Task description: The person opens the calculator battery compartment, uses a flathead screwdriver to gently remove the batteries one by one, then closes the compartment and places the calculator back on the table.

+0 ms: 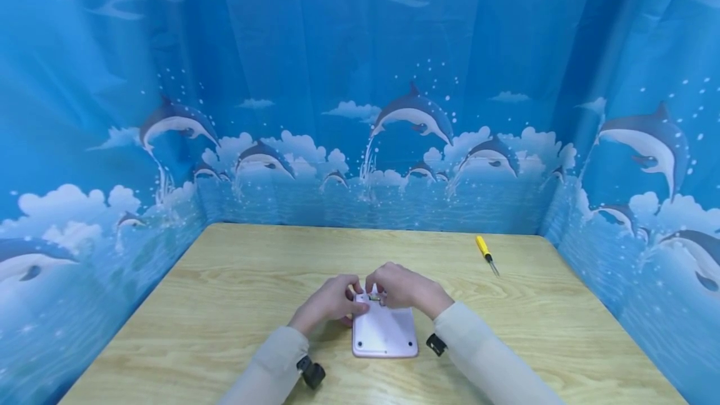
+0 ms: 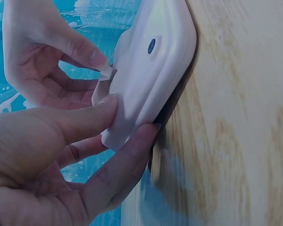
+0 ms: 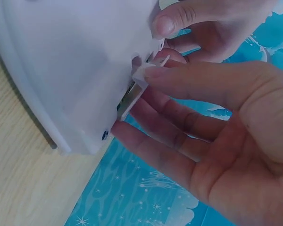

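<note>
A pale pink, flat device (image 1: 385, 333) with rounded corners lies on the table with its dark-dotted side up; its exact kind is unclear. At its far left corner my left hand (image 1: 333, 299) grips the edge, thumb on top and fingers beneath, as the left wrist view shows. My right hand (image 1: 400, 286) is at the far edge, pinching a small white cover (image 3: 142, 75) between thumb and fingers. This cover stands tilted at an opening (image 3: 126, 99) in the device, where a bit of green and metal shows. Fingers hide part of the opening.
A screwdriver (image 1: 485, 250) with a yellow and black handle lies at the back right of the wooden table (image 1: 253, 261). Blue dolphin-printed curtains (image 1: 360, 49) surround the table at the back and sides.
</note>
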Motion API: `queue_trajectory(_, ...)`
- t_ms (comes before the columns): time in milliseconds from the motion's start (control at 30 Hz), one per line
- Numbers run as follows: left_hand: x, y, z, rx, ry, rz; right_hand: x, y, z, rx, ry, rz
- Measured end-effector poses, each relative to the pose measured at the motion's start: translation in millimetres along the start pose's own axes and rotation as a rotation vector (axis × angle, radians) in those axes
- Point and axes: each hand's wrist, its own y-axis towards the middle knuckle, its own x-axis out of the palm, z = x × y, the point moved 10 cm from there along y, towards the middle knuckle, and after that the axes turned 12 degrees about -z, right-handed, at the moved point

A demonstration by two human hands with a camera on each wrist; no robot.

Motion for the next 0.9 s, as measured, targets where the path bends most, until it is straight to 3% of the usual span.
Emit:
queue_trajectory(467, -0.9, -1.7, 1.5, -0.007, 0.015, 0.001, 0.9, 2.3, -1.1, -0.001, -0.029, 0.006)
queue_trajectory(900, 0.0, -3.0, 3.6, 0.025, 0.0, 0.003, -6.3, -5.0, 2.1, 0.073, -0.058, 0.014)
